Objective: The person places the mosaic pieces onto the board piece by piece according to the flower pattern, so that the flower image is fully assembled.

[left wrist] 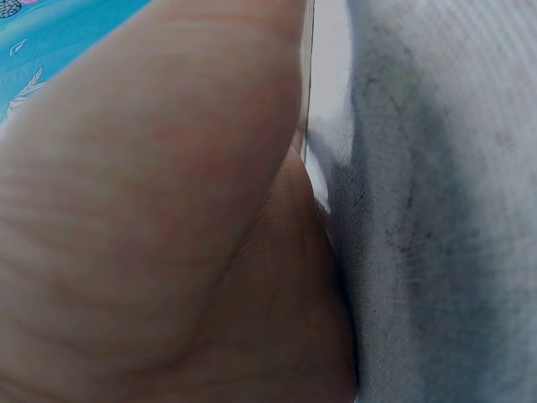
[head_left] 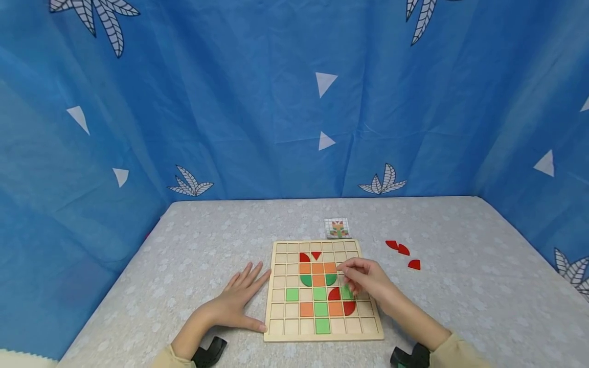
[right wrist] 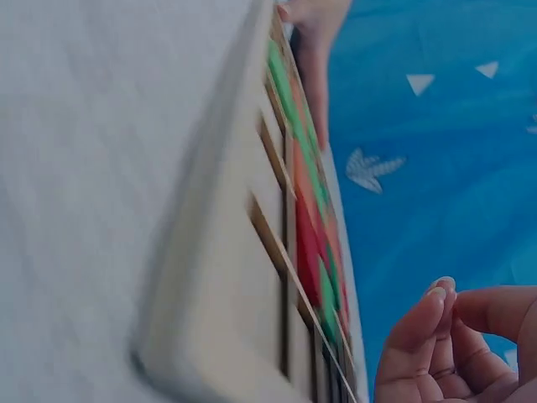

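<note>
My left hand lies spread on the table, thumb against the lower left edge of a wooden grid board; its palm fills much of the left wrist view. Over the board's right half is my right hand, thumb and fingertips drawn together. In the right wrist view those fingertips meet with nothing visible between them. The board holds orange squares, light green squares, dark green rounded pieces, a red triangle and red quarter-rounds. My right hand partly covers a green square.
Behind the board's top edge lies a small pattern card with a coloured grid figure. Three loose red quarter-round pieces lie on the table to the right. A blue curtain with white shapes encloses the pale patterned tablecloth.
</note>
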